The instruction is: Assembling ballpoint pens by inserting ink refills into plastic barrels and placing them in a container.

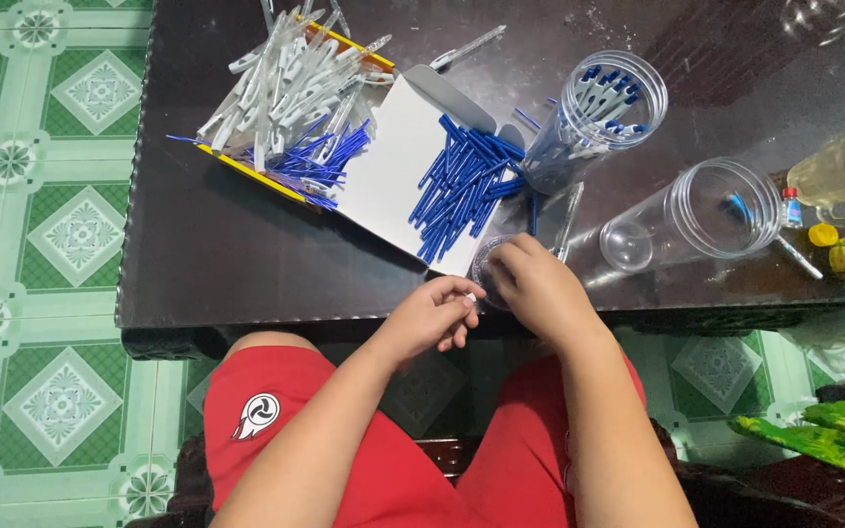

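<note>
Toward the surface's (217,254) far left corner, we are seeing a heap of white pen barrels (281,83) lying over blue refills (330,161). At its near edge our left hand (432,318) is pinching a small white piece (470,296) in nearly closed fingers. Our right hand (540,288), fingers curled, is touching a small clear lid (489,269). Farther right, a clear jar (594,117) of pens is standing.

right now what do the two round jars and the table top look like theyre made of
Jar with pens: clear plastic by the look, since the pens show through the ribbed wall. Empty jar, on its side: seemingly the same clear plastic, glossy, with highlights on it. Table top: dark and shiny, mirroring the jars; it could be polished wood or stone, hard to tell.
</note>
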